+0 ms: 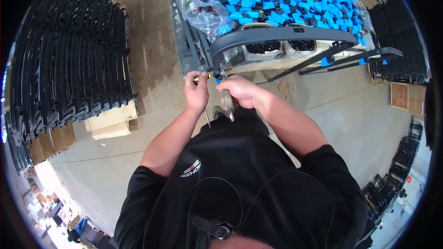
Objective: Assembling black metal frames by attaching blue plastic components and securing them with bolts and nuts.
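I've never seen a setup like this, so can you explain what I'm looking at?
There's no robot here, just a person's two bare hands. The single picture comes from a fisheye camera on the person's head, looking down, so straight edges bend.

On the table are a heap of blue pieces, a clear plastic bag and containers of small black parts. A curved dark frame runs along its near side.

By the frame's left end, the left hand holds a yellow-and-black item, and the right hand holds a pale, elongated tool. I can't tell exactly what either is.
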{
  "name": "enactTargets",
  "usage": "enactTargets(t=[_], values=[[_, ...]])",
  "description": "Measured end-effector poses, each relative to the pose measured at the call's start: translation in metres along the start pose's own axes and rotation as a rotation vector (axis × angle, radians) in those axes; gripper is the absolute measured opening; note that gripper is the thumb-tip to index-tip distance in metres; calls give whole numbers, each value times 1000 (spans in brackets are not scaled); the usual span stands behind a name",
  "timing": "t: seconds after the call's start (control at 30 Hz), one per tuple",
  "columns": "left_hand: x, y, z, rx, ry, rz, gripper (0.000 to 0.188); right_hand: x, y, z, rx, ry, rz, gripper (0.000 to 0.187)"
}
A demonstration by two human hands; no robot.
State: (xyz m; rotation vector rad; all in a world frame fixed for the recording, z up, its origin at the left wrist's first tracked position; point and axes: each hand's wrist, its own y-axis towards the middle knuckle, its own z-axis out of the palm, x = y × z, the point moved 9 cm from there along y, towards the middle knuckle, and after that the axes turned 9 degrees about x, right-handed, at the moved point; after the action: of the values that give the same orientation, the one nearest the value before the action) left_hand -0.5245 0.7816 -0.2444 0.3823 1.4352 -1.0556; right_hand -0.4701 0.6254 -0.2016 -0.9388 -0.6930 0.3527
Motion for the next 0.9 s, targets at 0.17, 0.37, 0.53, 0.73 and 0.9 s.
enactTargets(t=[0.17, 0.37, 0.53, 0.73, 0.9], values=[[-1, -3, 1, -6, -30, -120, 11, 8, 38, -23, -326, -815, -161, 31], [-8, -5, 8, 29, -65, -108, 11, -4, 39, -23, -99, -548, -165, 35], [3, 4, -5, -31, -7, -55, 11, 14, -1, 7, -107, -526, 14, 35], [-5, 1, 13, 25, -4, -91, 14, 9, 47, -28, -425, -1140, -376, 36], [1, -6, 0, -29, 4, -81, 15, 4, 7, 2, -101, -470, -150, 29]])
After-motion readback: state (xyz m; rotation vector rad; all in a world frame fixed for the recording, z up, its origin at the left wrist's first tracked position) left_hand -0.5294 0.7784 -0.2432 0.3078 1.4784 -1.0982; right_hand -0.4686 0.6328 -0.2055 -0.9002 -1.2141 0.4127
